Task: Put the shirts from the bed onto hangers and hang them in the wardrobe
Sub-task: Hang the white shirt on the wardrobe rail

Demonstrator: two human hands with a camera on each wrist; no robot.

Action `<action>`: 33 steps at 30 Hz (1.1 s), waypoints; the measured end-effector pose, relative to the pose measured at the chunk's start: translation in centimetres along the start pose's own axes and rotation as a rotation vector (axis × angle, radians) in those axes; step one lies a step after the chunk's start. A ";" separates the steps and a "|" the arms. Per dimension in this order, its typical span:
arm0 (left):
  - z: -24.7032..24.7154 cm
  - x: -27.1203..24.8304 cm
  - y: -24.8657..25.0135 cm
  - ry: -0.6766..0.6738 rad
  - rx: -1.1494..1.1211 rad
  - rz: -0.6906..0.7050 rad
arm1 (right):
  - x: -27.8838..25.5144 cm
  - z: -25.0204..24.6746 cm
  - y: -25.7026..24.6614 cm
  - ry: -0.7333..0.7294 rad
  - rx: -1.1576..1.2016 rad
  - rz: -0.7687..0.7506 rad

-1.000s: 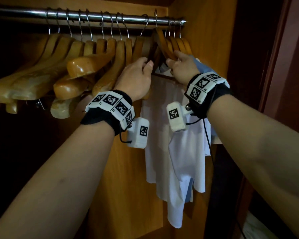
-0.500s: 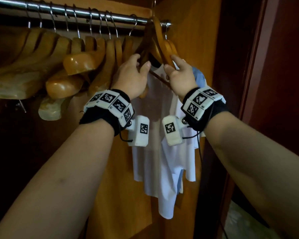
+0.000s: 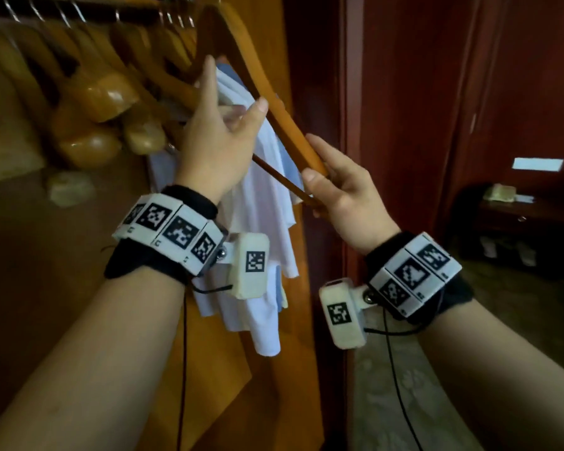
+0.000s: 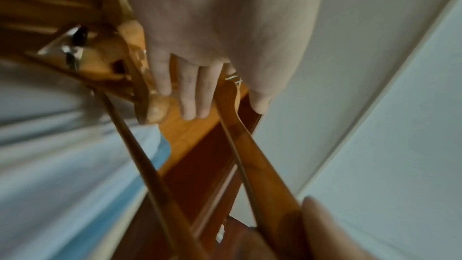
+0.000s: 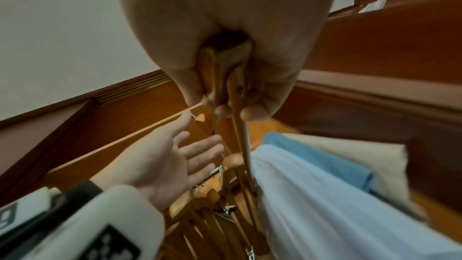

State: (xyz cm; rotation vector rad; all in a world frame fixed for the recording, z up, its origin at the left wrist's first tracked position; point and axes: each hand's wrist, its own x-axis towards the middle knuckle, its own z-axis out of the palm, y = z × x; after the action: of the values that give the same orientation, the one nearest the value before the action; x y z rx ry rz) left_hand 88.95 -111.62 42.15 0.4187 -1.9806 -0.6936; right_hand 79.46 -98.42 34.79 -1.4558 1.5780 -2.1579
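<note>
Hanger point(image 3: 267, 92), tilted at twelve o'clock under the wardrobe rail, is pinched at its lower end by the right hand point(image 3: 342, 190); left hand point(image 3: 215, 135) flat, fingers released. Unhook gently, sparing the hung shirts point(image 3: 267, 196).

The hanger point(image 3: 275, 102) is orange-brown varnished wood, and the row of hangers point(image 3: 111, 96) beside it shows the same honey tone with pale glossy ends. The shirt point(image 3: 267, 203) is white; a second shirt point(image 3: 288, 164) behind it is light blue. The wardrobe point(image 3: 62, 288) panels are warm orange-brown, the door frame point(image 3: 352, 125) dark red-brown. The wristbands point(image 3: 173, 229) are black with white blocks bearing black-and-white square codes. The rail hooks point(image 3: 75, 11) are silver.
</note>
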 end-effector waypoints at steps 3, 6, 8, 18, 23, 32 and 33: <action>2.7 -1.9 2.5 -0.057 -0.231 0.007 | -3.1 -3.3 -0.3 -0.007 -0.028 0.003; 5.6 -3.4 4.2 -0.091 -0.345 0.014 | -6.1 -7.4 -0.4 -0.017 -0.092 0.024; 8.0 -4.9 5.8 -0.126 -0.355 0.023 | -8.1 -10.9 -0.3 -0.028 -0.155 0.056; 27.3 -19.0 19.5 -0.399 -0.284 0.090 | -20.3 -30.1 -3.1 0.354 -0.562 0.147; 33.1 -21.0 23.4 -0.259 0.066 0.343 | -29.4 -41.5 -5.9 0.460 -0.607 0.291; 46.5 -25.8 32.2 -0.630 0.023 0.691 | -41.3 -53.1 -8.9 0.726 -0.794 0.395; 48.2 -26.4 33.1 -0.644 0.016 0.710 | -42.0 -54.3 -9.0 0.756 -0.824 0.407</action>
State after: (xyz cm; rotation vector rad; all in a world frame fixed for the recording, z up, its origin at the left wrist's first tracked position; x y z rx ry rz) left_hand 59.18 -56.93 26.70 -0.5646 -2.5052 -0.3645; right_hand 66.41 -33.35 15.08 -0.2273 2.9244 -1.9665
